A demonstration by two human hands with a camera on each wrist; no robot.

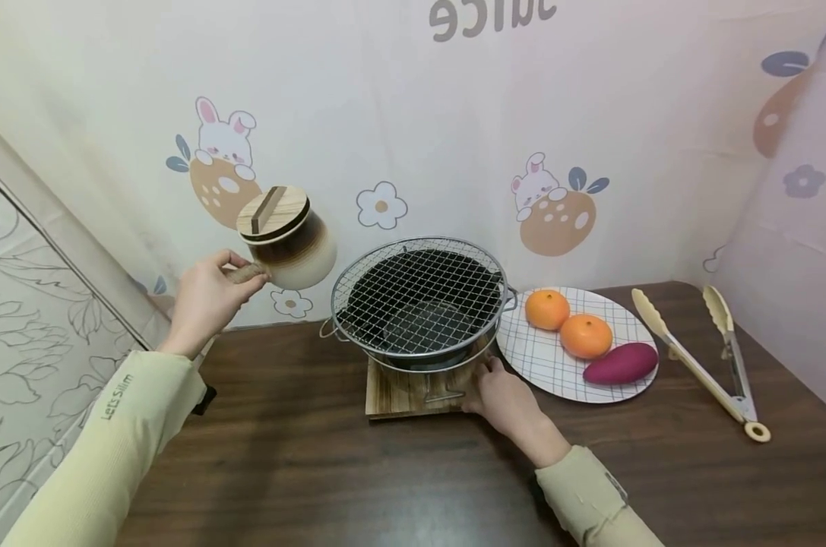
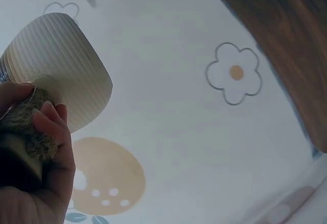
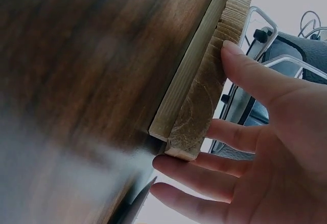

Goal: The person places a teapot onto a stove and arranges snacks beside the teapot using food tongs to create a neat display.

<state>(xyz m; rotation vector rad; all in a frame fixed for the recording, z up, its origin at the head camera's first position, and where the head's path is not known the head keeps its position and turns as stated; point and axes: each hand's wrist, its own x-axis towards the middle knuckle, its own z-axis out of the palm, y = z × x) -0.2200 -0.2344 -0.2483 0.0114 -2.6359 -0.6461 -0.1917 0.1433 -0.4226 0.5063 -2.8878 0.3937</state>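
Note:
My left hand [image 1: 204,304] grips the twine-wrapped side handle [image 1: 245,273] of a small ceramic teapot [image 1: 310,254], raised above the table's left side. Its body fades from brown to cream, and a round wooden lid [image 1: 291,207] with a dark bar handle covers it. In the left wrist view the ribbed teapot [image 2: 71,70] shows beyond the curled fingers. My right hand [image 1: 508,403] holds the corner of a wooden board [image 1: 399,399], which carries a round tabletop grill [image 1: 419,304] with a wire mesh top. In the right wrist view, the thumb presses the board's edge [image 3: 204,91], fingers around its end.
Right of the grill, a white checked plate [image 1: 542,365] bears two oranges [image 1: 586,336] and a purple sweet potato [image 1: 621,364]. Open tongs [image 1: 703,376] with cream tips lie farther right. A printed curtain [image 1: 440,152] hangs behind the dark wooden table [image 1: 283,456].

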